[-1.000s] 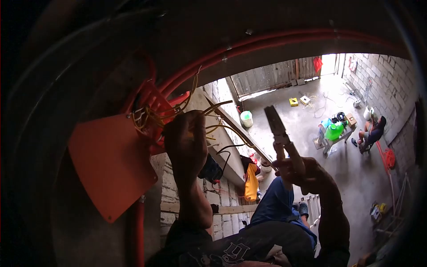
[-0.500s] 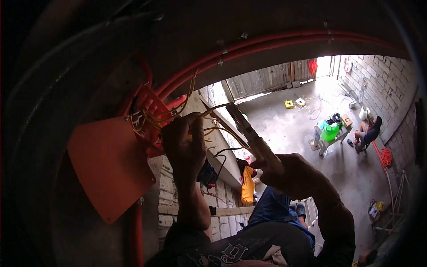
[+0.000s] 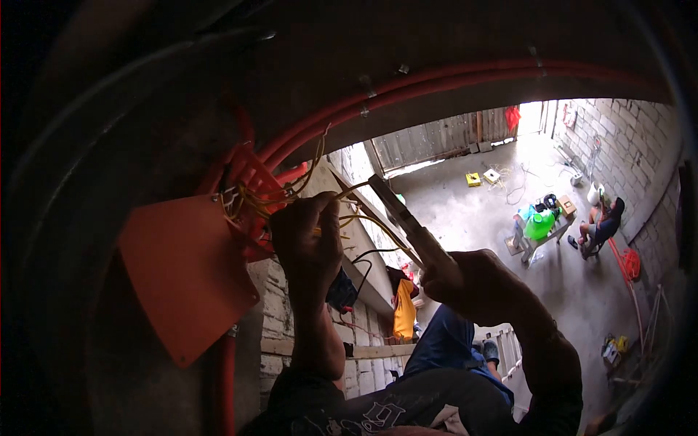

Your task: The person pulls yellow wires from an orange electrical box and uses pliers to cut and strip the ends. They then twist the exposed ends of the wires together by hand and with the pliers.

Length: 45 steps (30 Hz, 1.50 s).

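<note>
My left hand [image 3: 309,236] is closed on a yellow wire [image 3: 352,190], beside an orange-red junction box [image 3: 254,182] with several yellow wires coming out. My right hand [image 3: 472,283] is wrapped round the handle of a long plier-like tool [image 3: 407,221]. The tool's tip meets the far end of the wire that my left hand pinches. More yellow wires and a dark one pass between my hands. A flat orange cover plate [image 3: 190,276] hangs at an angle below the box.
Red conduits [image 3: 436,76] run along the dark surface above. Far below on the floor, a person [image 3: 605,221] sits near a small table with a green container [image 3: 539,226]. A yellow cloth or bag [image 3: 404,311] hangs under my right hand. White ladder-like rails [image 3: 509,349] stand near my leg.
Both hands and the tool have shifted slightly in view, along with the box and plate. The holds on the wire and tool look the same.
</note>
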Tool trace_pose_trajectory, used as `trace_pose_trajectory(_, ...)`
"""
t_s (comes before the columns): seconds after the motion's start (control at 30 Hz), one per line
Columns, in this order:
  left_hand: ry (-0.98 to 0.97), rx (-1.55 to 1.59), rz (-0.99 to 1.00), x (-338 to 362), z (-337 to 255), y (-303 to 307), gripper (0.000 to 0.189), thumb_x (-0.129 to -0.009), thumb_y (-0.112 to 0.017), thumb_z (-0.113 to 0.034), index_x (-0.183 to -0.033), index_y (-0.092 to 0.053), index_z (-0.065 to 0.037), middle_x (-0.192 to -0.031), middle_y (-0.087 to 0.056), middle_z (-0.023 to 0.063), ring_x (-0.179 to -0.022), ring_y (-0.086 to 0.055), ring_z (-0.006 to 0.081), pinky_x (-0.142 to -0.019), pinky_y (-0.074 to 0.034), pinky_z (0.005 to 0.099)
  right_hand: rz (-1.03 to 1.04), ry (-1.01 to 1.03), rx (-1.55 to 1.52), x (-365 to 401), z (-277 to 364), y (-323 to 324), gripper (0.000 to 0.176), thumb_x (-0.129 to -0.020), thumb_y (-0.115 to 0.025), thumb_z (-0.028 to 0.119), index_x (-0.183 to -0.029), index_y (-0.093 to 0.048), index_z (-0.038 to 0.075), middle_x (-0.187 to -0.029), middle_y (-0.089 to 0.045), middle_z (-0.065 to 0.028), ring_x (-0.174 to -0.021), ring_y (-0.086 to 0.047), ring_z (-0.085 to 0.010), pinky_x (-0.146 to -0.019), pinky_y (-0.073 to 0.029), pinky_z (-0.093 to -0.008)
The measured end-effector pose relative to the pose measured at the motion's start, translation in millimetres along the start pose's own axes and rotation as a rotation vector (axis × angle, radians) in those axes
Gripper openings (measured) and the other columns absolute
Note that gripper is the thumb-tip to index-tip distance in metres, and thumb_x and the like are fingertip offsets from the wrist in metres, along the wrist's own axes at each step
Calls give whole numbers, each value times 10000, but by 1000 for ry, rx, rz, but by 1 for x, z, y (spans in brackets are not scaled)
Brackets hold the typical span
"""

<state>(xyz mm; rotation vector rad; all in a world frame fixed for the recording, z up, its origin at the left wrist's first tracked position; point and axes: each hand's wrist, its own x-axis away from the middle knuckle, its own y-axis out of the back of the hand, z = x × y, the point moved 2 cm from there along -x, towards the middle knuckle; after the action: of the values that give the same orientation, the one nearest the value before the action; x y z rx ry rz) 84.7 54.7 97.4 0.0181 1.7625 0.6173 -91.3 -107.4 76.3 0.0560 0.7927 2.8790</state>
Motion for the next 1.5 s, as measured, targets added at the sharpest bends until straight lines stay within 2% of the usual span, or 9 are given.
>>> trace_pose_trajectory(0.07, -10, -4, -2, -1, -2, 1, 80, -821, -661, -84, -900, -664, -73, -742, -605, 52, -709, -556, 203, -705, -398, 337, -3, -110, 53, -3, 0, 0, 242, -817, -658, 243, -953, -662, 43, -784, -666, -156, -646, -655, -239, -615, -516, -368)
trace_pose_trajectory(0.33, -107, -24, 53, 1, 0, 0, 142, -804, -672, -92, -945, -658, -88, -745, -591, 47, -724, -549, 204, -729, -381, 350, -339, 288, 412, -10, -9, 6, 230, -773, -701, 210, -739, -587, 13, -666, -579, -155, -595, -597, -310, -561, -473, -394)
trace_pose_trajectory(0.7, -131, -25, -64, -1, 3, -1, 214, -819, -690, -112, -1030, -673, -87, -789, -625, 26, -712, -554, 177, -687, -403, 331, -259, 297, 303, -20, -6, 12, 235, -791, -702, 245, -733, -641, 26, -620, -600, -142, -548, -618, -292, -527, -489, -381)
trace_pose_trajectory(0.77, 109, 45, -87, 2, 5, -1, 151, -824, -678, -93, -974, -671, -72, -849, -640, 59, -799, -586, 190, -740, -444, 338, -271, 295, 271, -20, -5, 11, 238, -783, -707, 245, -732, -635, 23, -641, -604, -150, -559, -621, -295, -531, -488, -386)
trace_pose_trajectory(0.9, -21, 39, -208, -4, 4, 8, 181, -876, -620, -97, -1030, -633, -4, -1027, -632, 118, -899, -602, 205, -786, -485, 337, -366, 313, 301, -23, -12, 9, 240, -760, -716, 245, -754, -625, 23, -715, -620, -170, -610, -641, -301, -553, -504, -387)
trace_pose_trajectory(1.07, -1, 156, -147, -1, 4, 8, 101, -825, -675, -93, -861, -617, -18, -1151, -593, 135, -972, -608, 222, -827, -509, 330, -443, 375, 363, -25, -19, 6, 199, -739, -714, 140, -844, -616, 3, -781, -611, -158, -672, -622, -308, -596, -509, -365)
trace_pose_trajectory(1.2, 41, 229, -113, -9, -3, 2, 118, -834, -661, -83, -933, -647, -21, -1120, -629, 121, -951, -633, 205, -808, -514, 319, -445, 381, 389, -24, -17, 7, 228, -755, -706, 241, -831, -627, 41, -801, -640, -174, -667, -659, -306, -602, -538, -392)
trace_pose_trajectory(1.3, 23, 158, 46, -5, -3, 1, 265, -849, -615, -34, -1106, -657, -84, -890, -686, 86, -805, -665, 193, -703, -518, 299, -385, 327, 389, -19, -8, 10, 252, -741, -714, 184, -925, -639, 29, -809, -618, -153, -693, -628, -310, -631, -527, -378)
trace_pose_trajectory(1.5, -5, 121, 139, -4, -2, 5, 246, -822, -603, 0, -1047, -671, -73, -839, -670, 97, -752, -654, 212, -666, -512, 307, -474, 411, 866, -16, -15, 31, 229, -728, -676, 135, -945, -627, 83, -874, -592, -109, -776, -617, -265, -637, -521, -375)
